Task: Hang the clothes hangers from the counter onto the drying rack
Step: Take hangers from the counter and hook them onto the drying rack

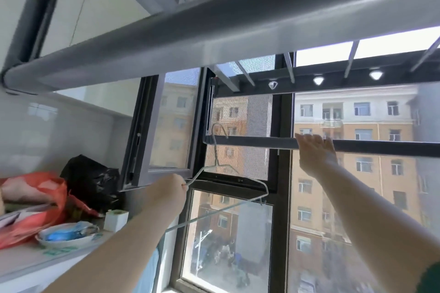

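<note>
My left hand (170, 189) grips a thin grey wire clothes hanger (238, 197) by its left shoulder, holding it up in front of the window. The hanger's hook (217, 132) sits at the left end of the drying rack's lower dark bar (250, 142); whether it hangs over the bar I cannot tell. My right hand (315, 152) reaches up with fingers spread and rests on that same bar further right. A thick grey rack tube (214, 28) crosses the view just overhead.
The white counter (26, 261) at lower left carries a red plastic bag (35, 207), a black bag (92, 178), a bowl (69, 235) and a small white cup (116, 220). An open window sash (164, 131) juts inward. Apartment buildings show through the glass.
</note>
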Demonstrator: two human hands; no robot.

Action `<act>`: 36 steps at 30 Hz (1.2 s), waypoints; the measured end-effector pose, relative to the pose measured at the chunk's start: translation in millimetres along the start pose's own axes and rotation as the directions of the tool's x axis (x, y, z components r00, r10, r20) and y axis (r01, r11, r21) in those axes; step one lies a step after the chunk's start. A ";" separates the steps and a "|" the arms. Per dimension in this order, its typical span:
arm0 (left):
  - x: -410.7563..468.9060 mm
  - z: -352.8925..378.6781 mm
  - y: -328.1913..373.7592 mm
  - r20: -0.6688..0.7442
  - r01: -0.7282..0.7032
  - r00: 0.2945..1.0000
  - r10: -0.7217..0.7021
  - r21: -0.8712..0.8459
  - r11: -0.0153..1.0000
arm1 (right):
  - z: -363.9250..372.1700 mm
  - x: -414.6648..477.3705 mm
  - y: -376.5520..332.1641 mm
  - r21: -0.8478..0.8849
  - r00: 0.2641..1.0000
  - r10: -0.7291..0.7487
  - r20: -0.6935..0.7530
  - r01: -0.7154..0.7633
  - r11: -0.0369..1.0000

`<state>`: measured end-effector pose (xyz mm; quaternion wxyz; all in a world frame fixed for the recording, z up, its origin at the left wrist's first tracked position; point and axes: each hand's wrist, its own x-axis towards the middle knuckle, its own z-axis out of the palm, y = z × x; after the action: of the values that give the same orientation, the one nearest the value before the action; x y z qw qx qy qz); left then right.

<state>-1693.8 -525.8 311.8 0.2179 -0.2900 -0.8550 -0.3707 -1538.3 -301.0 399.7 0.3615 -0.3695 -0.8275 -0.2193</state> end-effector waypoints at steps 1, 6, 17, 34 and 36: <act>4.8 1.3 0.6 0.000 -0.007 1.000 0.007 0.003 1.000 | 1.0 0.9 -0.2 -0.004 1.000 0.004 -0.001 -0.004 1.000; 24.8 6.7 4.7 -0.060 -0.029 0.998 0.035 0.086 0.996 | 2.6 0.2 -0.4 -0.022 1.000 -0.001 -0.017 0.000 1.000; 44.7 17.4 -8.0 -0.049 0.013 0.999 -0.011 0.044 0.999 | -5.5 -6.8 -4.9 -0.006 1.000 -0.027 -0.006 0.027 1.000; 53.9 29.8 -18.7 0.039 0.062 0.997 -0.066 0.104 0.993 | -11.3 -12.2 -4.5 0.022 1.000 -0.030 -0.006 0.030 0.999; 52.7 28.9 -21.2 0.037 0.067 0.997 -0.071 0.089 0.994 | -10.3 -12.5 -4.0 0.026 1.000 -0.028 -0.006 0.029 0.999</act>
<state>-1751.1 -498.0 313.8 0.2002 -0.2579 -0.8841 -0.3342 -1531.1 -315.7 396.4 0.3655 -0.3523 -0.8344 -0.2148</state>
